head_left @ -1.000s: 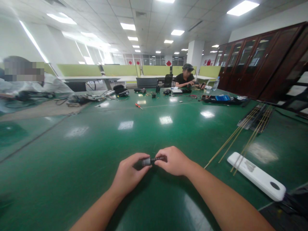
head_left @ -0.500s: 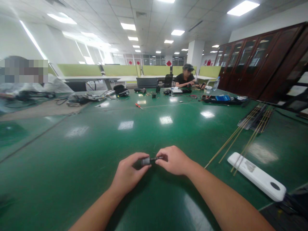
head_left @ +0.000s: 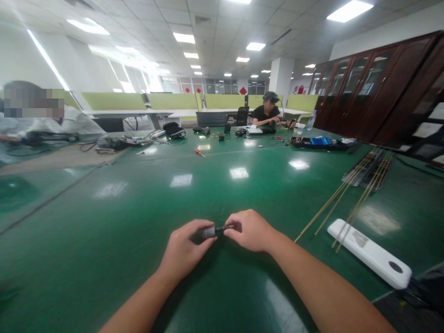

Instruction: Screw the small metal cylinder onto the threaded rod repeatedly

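Observation:
Between my hands is a small grey cylinder (head_left: 208,231) with a thin dark rod (head_left: 224,228) sticking out of its right side; its exact kind cannot be made out. My left hand (head_left: 185,247) grips the cylinder between thumb and fingers. The far end of the rod is pinched in the fingertips of my right hand (head_left: 250,231), which partly hide it. Both hands are held just above the green tabletop (head_left: 138,203), close to its near side, and the rod lies roughly level between them.
On the right lie a long white power-strip-shaped case (head_left: 369,254) and several thin wooden sticks (head_left: 324,203). A red screwdriver (head_left: 199,152) lies farther off. Electronics and cables (head_left: 120,143) clutter the far left. A person (head_left: 267,113) sits across the table, another person (head_left: 72,122) at left.

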Demonstrator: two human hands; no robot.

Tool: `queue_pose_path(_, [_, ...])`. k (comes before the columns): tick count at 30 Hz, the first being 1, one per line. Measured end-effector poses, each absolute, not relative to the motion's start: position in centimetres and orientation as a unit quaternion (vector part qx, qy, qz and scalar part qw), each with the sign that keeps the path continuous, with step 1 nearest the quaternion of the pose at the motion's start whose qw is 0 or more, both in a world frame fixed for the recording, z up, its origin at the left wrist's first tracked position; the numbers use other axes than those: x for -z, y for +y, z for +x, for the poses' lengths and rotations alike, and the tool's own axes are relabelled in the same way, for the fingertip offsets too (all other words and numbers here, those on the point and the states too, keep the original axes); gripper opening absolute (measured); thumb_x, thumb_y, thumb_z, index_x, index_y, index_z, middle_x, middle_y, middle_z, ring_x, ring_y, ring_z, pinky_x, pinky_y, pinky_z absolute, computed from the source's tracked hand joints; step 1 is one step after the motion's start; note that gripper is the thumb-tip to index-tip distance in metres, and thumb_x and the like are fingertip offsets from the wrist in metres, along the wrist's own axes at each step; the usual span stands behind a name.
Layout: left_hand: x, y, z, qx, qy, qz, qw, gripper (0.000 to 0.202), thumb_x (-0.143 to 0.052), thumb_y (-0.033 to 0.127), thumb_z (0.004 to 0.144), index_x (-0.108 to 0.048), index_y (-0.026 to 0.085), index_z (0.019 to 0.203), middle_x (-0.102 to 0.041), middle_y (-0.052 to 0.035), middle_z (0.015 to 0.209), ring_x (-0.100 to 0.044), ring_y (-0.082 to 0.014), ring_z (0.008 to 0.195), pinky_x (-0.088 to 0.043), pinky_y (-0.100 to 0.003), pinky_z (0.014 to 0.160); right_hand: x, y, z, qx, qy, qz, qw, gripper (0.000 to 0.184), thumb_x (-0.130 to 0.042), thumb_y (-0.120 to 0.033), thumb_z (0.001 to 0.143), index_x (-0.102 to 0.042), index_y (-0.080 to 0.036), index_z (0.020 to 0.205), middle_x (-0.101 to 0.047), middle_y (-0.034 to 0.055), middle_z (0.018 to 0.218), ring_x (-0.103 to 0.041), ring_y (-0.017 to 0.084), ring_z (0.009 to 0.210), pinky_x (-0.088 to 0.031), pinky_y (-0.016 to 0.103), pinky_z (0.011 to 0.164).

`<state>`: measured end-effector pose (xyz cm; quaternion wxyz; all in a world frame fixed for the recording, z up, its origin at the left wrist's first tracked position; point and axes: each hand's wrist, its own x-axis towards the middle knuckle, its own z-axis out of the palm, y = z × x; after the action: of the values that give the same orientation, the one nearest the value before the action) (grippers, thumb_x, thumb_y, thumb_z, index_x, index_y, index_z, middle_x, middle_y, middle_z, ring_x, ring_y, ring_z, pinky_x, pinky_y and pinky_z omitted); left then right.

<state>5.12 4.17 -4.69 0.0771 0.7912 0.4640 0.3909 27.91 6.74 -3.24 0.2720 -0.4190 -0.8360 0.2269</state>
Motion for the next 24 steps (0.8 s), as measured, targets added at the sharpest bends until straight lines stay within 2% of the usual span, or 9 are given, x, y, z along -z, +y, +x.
queue_pose_path(15, [4.91,4.43,4.76,-0.385,0.472,0.788,0.086,0.023,-0.073,0.032,0.079,-0.07,0.023,0.1,-0.074,-0.0016,0.097,-0.069,-0.0196,0.088,-0.055,-0.03,0.083,3.42,6.88,27.9,-0.232,-0.834,-0.416,0.28,0.015,-0.064,-0.032,0.084,-0.073,-0.021,0.091,-0.071,0.0,0.077,-0.061,0.012,0.068,-0.039,0.023,0.061])
queue_pose_path(24, [5.04,4.45,4.75,-0.386,0.476,0.785,0.087,0.023,-0.074,0.031,0.079,-0.069,0.025,0.101,-0.073,0.0009,0.097,-0.069,-0.018,0.088,-0.054,-0.029,0.084,3.32,6.9,28.01,-0.233,-0.831,-0.418,0.282,0.016,-0.064,-0.032,0.084,-0.073,-0.021,0.09,-0.071,0.0004,0.076,-0.06,0.012,0.066,-0.038,0.023,0.061])
